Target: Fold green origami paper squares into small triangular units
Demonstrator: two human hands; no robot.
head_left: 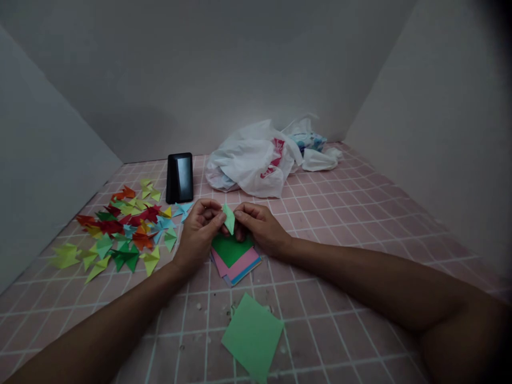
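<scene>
Between my two hands, above the table, is a small light green folded paper, narrow and diamond-shaped. My left hand pinches its left side with thumb and fingers. On the other side my right hand has thumb and forefinger closed at its right edge; the remaining fingers curl partly out of sight behind it. Just below the hands lies a stack of coloured paper squares, dark green on top with pink and blue showing under it. Nearer me rests a flat light green paper square.
Many folded paper birds in several colours spread over the left of the pink tiled surface. Behind them a black phone-like device stands upright. A white plastic bag and a blue-and-white packet sit by the back wall.
</scene>
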